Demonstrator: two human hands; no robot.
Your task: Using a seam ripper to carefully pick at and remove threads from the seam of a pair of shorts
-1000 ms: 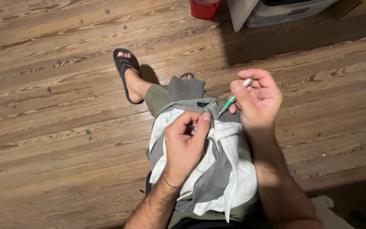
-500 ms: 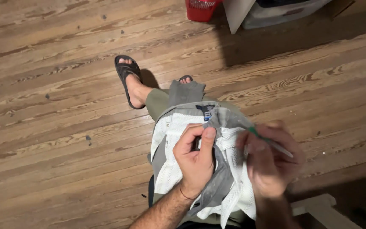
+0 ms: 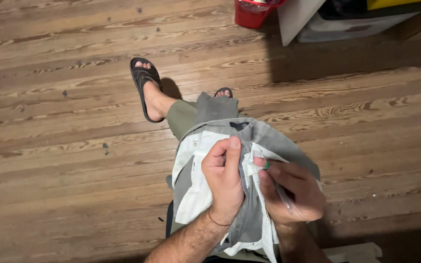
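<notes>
- Left hand [image 3: 224, 182] on top of the garment [image 3: 249, 146], thumb laid up along the fold; grip pressed together, pinching grey cloth and white mesh lining [image 3: 197, 187] bunched under the fingers.
- Right hand [image 3: 291, 190] just beside the left, knuckles nearly touching; grip closed around a thin tool [image 3: 277, 185] with a green tip, fingers curled tight on the shaft.
- Green tip showing at the right fingertips, touching or just off the white mesh at the seam between the two hands; cannot tell which.
- Garment turned inside out, grey outer cloth with white mesh inside, draped over the lap, directly under both hands.
- Small dark label at the garment's upper edge, beyond the left thumb.
- Olive trouser leg [image 3: 181, 117] emerging beyond the garment, further from both hands.
- Foot in a dark sandal [image 3: 144, 85] flat on the wooden floor [image 3: 54, 146], well apart from the left grip, up and to its left.
- Second sandal toe barely visible just past the garment's top edge.
- Red basket [image 3: 252, 12] and a pale box [image 3: 347, 27] at the far edge of the floor, well apart from the right grip.
</notes>
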